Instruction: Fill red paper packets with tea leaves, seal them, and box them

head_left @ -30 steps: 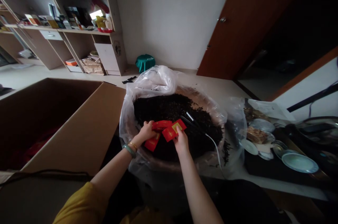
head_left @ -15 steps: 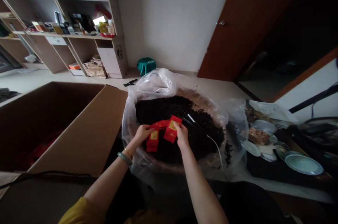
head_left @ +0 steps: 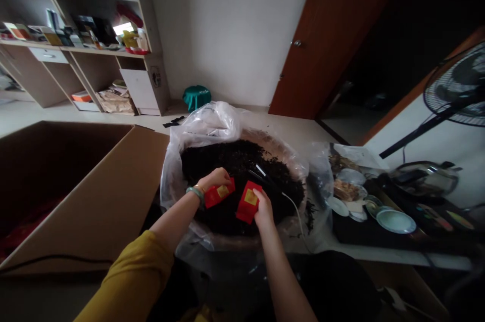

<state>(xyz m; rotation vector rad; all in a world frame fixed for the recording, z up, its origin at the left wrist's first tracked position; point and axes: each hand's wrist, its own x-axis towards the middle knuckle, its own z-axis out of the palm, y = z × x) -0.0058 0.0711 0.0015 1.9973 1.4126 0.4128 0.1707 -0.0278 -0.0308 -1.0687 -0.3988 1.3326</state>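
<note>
My right hand grips a small red packet with a yellow label by its right side, thumb on the front. My left hand is closed, its fingers curled down at the upper edge of another red packet with a yellow label; its fingertips are partly hidden. Both packets are over a heap of dark, dry, leaf-like bits in a wide, round container lined with a clear plastic bag. On the heap, right of the packets, rests a slim dark tool with a white cable.
A large open cardboard box stands left, with red things inside. To the right, a low dark table holds a pale green dish, small plates and bags. A fan, a brown door and shelves stand farther off.
The view has swung right, bringing the fan in. My left hand has moved over its packet, which now lies more slanted. The right hand's packet is slightly lower and farther from the left one.
</note>
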